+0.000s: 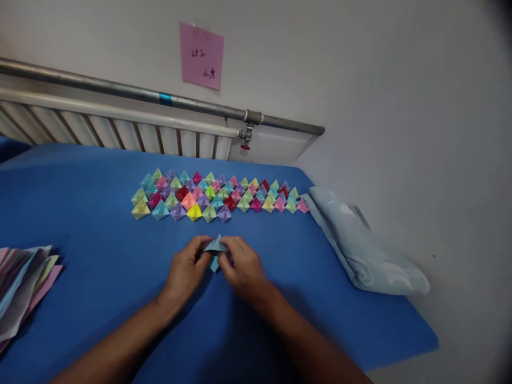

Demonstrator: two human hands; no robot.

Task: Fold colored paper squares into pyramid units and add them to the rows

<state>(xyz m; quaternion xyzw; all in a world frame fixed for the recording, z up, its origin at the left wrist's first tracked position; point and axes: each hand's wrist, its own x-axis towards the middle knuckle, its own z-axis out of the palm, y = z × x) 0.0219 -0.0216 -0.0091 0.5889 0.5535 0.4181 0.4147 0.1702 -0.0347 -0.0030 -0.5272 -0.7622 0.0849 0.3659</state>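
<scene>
A light blue piece of folded paper (215, 246) is held up over the blue table, its upper part bent into a curve and a pointed flap hanging below. My left hand (189, 266) pinches its left side between thumb and fingers. On the opposite side, my right hand (242, 262) grips the same paper, fingers at the top and thumb beneath. Beyond my hands, many small folded paper boats (194, 212) in mixed colours stand packed in rows. The fingers partly cover the folds of the paper I hold.
Loose coloured paper sheets (24, 290) are stacked at the left of the blue table (100, 245). A folded pale blue-green blanket (360, 245) lies at the right edge. Behind are a radiator (128, 133), a metal pipe (100, 87) with a valve (246, 141), and a pink wall note (202, 56).
</scene>
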